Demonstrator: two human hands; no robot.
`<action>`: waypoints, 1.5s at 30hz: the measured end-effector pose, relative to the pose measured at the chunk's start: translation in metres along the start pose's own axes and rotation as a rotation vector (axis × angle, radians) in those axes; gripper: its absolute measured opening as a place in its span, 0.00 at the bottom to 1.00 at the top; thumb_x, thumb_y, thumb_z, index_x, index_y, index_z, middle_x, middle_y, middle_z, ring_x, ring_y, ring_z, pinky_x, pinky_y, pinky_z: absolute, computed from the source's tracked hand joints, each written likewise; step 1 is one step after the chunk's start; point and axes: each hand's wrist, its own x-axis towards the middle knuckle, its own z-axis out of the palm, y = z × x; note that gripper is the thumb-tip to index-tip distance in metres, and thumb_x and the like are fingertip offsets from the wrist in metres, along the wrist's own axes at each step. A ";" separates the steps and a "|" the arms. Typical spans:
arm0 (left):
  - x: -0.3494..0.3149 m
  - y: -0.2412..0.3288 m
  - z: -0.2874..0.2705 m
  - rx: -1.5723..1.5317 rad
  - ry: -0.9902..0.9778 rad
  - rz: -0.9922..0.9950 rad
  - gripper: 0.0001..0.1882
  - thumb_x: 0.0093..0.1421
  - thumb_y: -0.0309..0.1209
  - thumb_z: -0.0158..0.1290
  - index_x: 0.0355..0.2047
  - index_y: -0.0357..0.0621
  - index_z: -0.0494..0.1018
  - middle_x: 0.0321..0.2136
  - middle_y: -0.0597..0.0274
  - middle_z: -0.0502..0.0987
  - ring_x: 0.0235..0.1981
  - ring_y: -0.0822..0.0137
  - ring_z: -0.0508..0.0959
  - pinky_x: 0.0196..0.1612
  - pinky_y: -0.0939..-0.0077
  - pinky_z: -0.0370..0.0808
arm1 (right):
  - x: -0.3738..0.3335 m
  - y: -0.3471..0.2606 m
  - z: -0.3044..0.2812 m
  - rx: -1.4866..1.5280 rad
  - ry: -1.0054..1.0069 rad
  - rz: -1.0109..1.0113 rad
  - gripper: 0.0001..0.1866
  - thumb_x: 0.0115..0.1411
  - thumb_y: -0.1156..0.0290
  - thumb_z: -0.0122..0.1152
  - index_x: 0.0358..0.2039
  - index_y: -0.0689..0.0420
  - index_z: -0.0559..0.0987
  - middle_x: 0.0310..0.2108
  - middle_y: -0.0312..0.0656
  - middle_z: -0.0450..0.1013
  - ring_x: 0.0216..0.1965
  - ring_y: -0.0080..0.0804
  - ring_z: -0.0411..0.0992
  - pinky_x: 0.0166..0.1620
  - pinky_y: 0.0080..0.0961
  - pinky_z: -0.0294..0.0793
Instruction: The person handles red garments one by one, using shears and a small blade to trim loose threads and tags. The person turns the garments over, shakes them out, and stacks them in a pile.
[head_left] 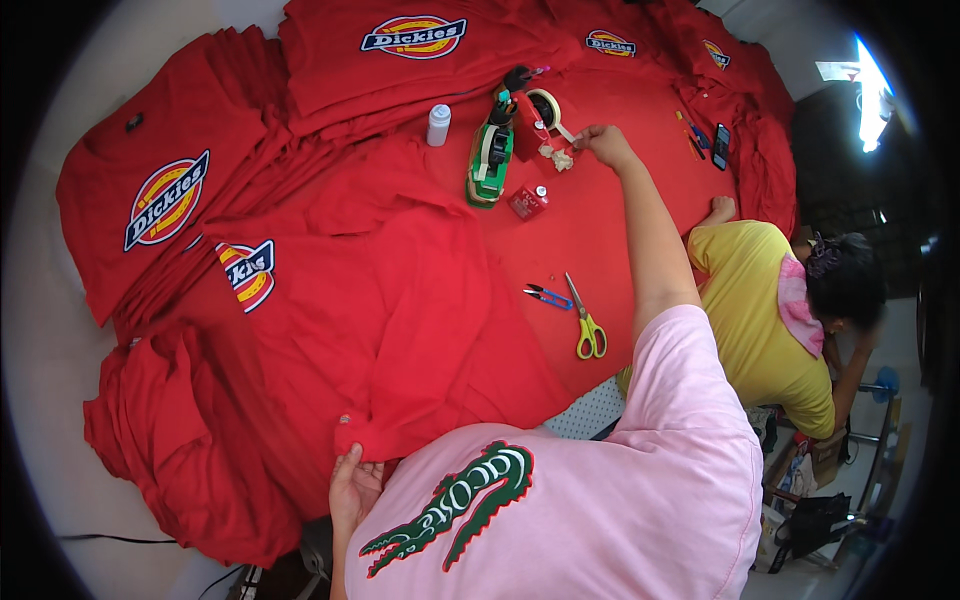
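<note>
My left hand (354, 484) grips the near edge of a red T-shirt (400, 330) with a printed oval badge, spread in front of me. A small pale spot shows on the cloth just above its fingers. My right arm reaches across the table, and my right hand (605, 147) pinches the end of a pale tape strip (566, 132). That strip runs from the tape roll (543, 108) on a red dispenser. Crumpled bits of tape (557, 157) lie beside the dispenser, close to my fingers. A green tape dispenser (487, 178) stands to its left.
Stacked red shirts (165, 190) line the left and far sides. Yellow-handled scissors (588, 328), blue thread snips (548, 296), a small red box (528, 202) and a white bottle (438, 125) are on the table. A phone (721, 146) lies far right, near a co-worker in yellow (760, 300).
</note>
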 end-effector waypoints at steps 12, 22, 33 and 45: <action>-0.027 -0.013 -0.015 -0.099 0.161 -0.038 0.15 0.66 0.38 0.64 0.48 0.47 0.77 0.44 0.65 0.84 0.45 0.71 0.82 0.56 0.68 0.77 | -0.032 0.003 0.032 0.195 0.335 0.008 0.16 0.57 0.80 0.69 0.46 0.63 0.80 0.31 0.40 0.81 0.33 0.25 0.77 0.38 0.23 0.75; -0.018 -0.014 0.011 0.105 0.023 0.318 0.12 0.71 0.34 0.57 0.50 0.43 0.75 0.48 0.60 0.82 0.47 0.65 0.83 0.57 0.65 0.77 | -0.037 0.018 0.047 0.092 0.484 -0.017 0.16 0.54 0.76 0.72 0.42 0.58 0.76 0.28 0.40 0.79 0.33 0.34 0.79 0.39 0.33 0.77; -0.009 -0.008 0.054 0.105 -0.252 0.304 0.13 0.75 0.32 0.50 0.53 0.37 0.76 0.50 0.54 0.83 0.50 0.62 0.83 0.57 0.62 0.77 | -0.073 0.072 0.051 0.785 0.765 -0.014 0.17 0.60 0.82 0.68 0.43 0.57 0.68 0.34 0.44 0.78 0.33 0.34 0.82 0.33 0.25 0.78; -0.047 -0.041 0.048 0.066 -0.338 0.354 0.15 0.76 0.35 0.47 0.55 0.39 0.75 0.50 0.51 0.83 0.51 0.61 0.84 0.60 0.58 0.77 | -0.435 -0.208 0.137 0.868 -0.787 -0.105 0.16 0.63 0.86 0.61 0.42 0.56 0.64 0.33 0.42 0.80 0.39 0.27 0.81 0.42 0.22 0.80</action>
